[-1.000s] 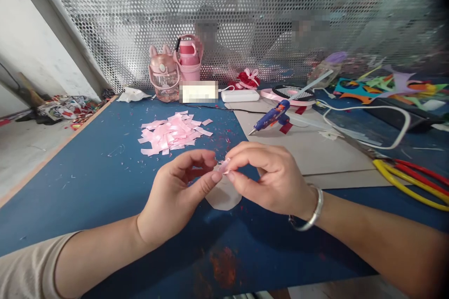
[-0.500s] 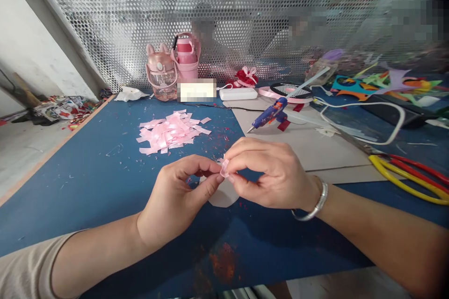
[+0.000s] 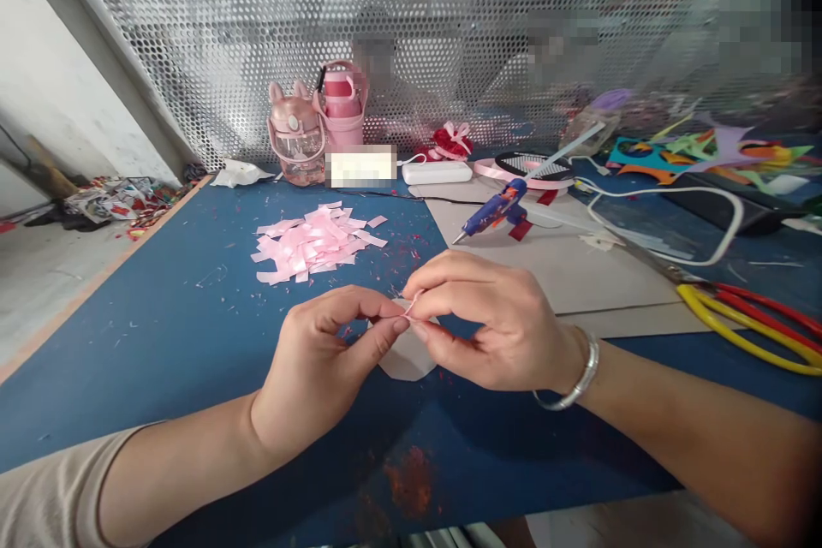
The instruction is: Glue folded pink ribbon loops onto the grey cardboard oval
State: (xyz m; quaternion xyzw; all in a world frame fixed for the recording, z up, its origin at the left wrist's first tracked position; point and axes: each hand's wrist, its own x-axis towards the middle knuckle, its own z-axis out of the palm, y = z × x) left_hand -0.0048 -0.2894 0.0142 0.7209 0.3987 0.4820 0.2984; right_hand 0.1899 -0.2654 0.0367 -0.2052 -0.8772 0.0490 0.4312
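A small pink ribbon piece (image 3: 413, 305) is pinched between my two hands, folded narrow and partly hidden by the fingertips. My left hand (image 3: 340, 360) grips its left end between thumb and index finger. On the other side my right hand (image 3: 485, 317), with a silver bangle at the wrist, closes thumb and fingers on the ribbon. Beneath the hands a pale round card (image 3: 408, 357) lies on the blue table (image 3: 211, 342). Beyond my left hand is a loose pile of cut pink ribbon pieces (image 3: 314, 244).
A blue glue gun (image 3: 494, 212) rests on grey cardboard (image 3: 578, 274). Scissors with yellow and red handles (image 3: 745, 325) lie at the right. Behind stand a pink rabbit-eared bottle (image 3: 295, 133), a pink tumbler (image 3: 343, 107), a white power bank (image 3: 437, 173) and a ribbon roll (image 3: 552, 180).
The ribbon piece between my fingertips has gone from a visible small loop to a thin, edge-on fold. Both hands stay nearly in place, the right fingers covering more of it.
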